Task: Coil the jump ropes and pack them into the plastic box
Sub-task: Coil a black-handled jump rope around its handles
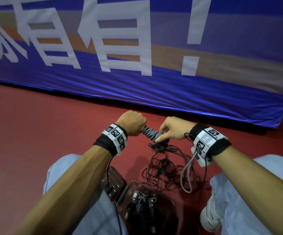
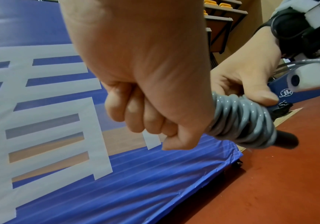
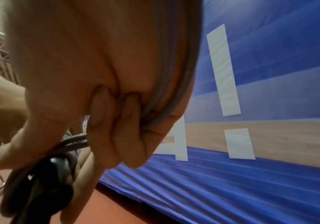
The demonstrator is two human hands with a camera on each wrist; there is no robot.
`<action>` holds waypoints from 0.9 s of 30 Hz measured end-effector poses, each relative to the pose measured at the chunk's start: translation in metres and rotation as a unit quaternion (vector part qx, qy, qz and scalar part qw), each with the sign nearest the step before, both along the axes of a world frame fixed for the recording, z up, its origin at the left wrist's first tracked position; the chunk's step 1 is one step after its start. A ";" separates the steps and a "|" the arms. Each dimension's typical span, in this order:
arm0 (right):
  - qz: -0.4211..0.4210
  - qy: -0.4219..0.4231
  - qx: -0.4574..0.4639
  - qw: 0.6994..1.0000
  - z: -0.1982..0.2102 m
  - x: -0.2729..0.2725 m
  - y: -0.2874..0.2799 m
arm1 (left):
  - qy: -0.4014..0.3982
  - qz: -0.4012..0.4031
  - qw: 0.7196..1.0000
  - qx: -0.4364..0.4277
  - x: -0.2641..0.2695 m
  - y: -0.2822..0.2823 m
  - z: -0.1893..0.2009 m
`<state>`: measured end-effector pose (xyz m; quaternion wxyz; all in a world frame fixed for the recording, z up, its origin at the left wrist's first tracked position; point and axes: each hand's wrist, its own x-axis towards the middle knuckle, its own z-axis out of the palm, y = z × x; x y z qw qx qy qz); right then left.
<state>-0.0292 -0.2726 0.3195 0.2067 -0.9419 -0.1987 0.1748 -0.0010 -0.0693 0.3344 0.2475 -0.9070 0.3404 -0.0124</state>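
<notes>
A grey jump rope [image 1: 150, 133] [image 2: 239, 119] is wound in tight turns round its black handles [image 2: 287, 140]. My left hand [image 1: 134, 123] [image 2: 147, 84] grips one end of the bundle in a fist. My right hand [image 1: 171, 129] [image 3: 101, 121] pinches the other end, with the grey cord running through its curled fingers; a loose grey loop [image 1: 186, 173] hangs below the right wrist. A tangle of thin dark ropes [image 1: 167, 168] lies on the red floor between my knees. The clear plastic box [image 1: 147, 200] stands below it with coiled ropes inside.
A blue banner [image 1: 137, 48] with large white characters lies just beyond my hands on the red floor [image 1: 35, 133]. The box's clear lid [image 1: 115, 182] rests by my left knee. A white shoe [image 1: 210, 216] is at the lower right.
</notes>
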 end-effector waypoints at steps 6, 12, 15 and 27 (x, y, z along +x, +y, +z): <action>0.003 0.050 0.029 0.998 0.002 0.001 -0.001 | -0.024 -0.029 0.999 0.013 -0.003 -0.003 0.009; 0.009 0.095 0.040 0.995 0.001 -0.001 -0.002 | -0.029 -0.054 0.998 0.024 -0.006 -0.008 0.014; 0.018 0.100 0.041 0.994 0.000 -0.002 0.000 | -0.028 -0.066 0.997 0.022 -0.008 -0.011 0.016; 0.013 0.144 0.129 0.981 0.012 -0.009 0.005 | 0.000 -0.074 0.993 -0.088 -0.007 -0.002 0.018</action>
